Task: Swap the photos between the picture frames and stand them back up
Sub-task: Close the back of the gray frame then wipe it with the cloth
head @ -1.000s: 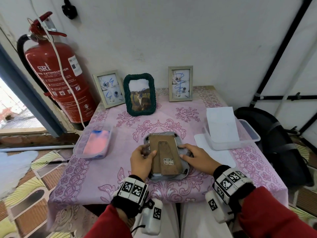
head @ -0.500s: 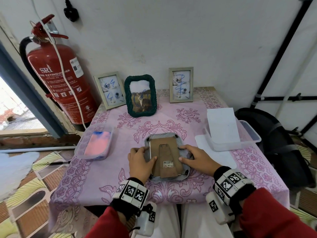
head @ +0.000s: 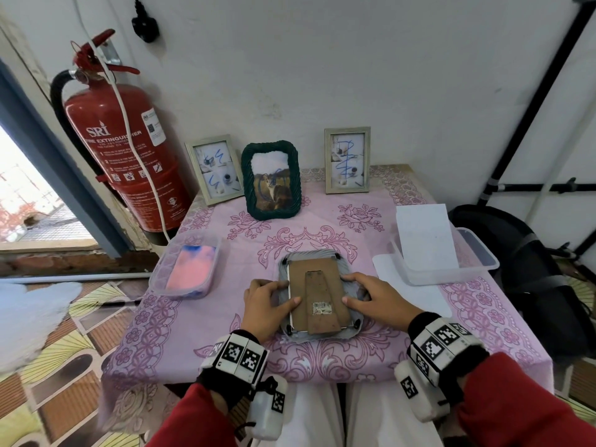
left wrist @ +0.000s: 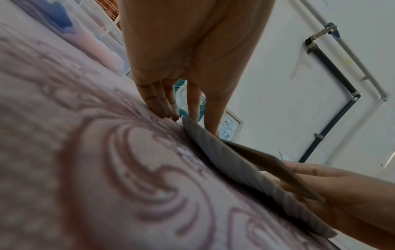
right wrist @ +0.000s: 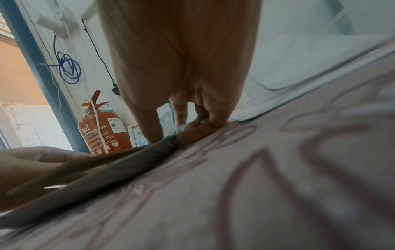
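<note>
From the head camera, a grey frame (head: 317, 298) lies face down on the surface (head: 200, 321) at its 6 o'clock edge, brown backing board (head: 317, 293) up. The left hand (head: 266, 306) holds its 9 o'clock side, thumb laid on the board; the right hand (head: 375, 301) holds the 3 o'clock side likewise. My reading: the back is being seated or released, and next the small tabs at the corners need turning. The green frame (head: 272, 180) stands at 12 o'clock, flanked by two pale frames (head: 214, 169) (head: 347, 160). At 9 o'clock a clear tub (head: 185, 264) holds something pink and blue; at 3 o'clock a clear tub (head: 477, 259) holds a white sheet (head: 425, 240).

In the left wrist view, the fingers (left wrist: 158, 103) press down at the frame's rim, lightly curled; the grip is on the edge, not closed round it.

From the right wrist, fingertips (right wrist: 196, 130) curl against the frame's far edge.
</note>
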`<state>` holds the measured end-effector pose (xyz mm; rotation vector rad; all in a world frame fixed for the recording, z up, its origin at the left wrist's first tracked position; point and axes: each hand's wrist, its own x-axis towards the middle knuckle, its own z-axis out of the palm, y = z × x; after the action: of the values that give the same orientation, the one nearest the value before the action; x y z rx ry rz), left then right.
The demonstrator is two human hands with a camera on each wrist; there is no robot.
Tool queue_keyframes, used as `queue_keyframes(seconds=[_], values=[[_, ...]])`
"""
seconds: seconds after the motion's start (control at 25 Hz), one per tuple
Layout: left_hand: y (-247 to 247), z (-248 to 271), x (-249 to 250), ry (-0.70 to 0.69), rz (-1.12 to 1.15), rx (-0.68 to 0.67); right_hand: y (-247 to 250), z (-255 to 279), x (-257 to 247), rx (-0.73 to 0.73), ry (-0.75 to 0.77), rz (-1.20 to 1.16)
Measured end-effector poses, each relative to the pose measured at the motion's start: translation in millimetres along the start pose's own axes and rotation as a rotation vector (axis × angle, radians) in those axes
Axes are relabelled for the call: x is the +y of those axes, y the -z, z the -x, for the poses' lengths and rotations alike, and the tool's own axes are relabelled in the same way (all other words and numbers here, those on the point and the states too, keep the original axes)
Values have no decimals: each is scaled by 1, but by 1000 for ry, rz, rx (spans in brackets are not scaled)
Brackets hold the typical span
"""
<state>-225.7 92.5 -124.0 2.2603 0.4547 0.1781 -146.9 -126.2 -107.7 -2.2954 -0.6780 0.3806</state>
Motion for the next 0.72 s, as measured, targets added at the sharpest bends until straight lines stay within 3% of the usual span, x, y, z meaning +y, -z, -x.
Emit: queue_keyframes(seconds=[0.48, 0.72], values=[[12, -5, 2, 12, 0, -129, 7, -11, -9, -156, -65, 85], [21, -35, 15, 68, -148, -142, 19, -40, -22, -61, -128, 312]])
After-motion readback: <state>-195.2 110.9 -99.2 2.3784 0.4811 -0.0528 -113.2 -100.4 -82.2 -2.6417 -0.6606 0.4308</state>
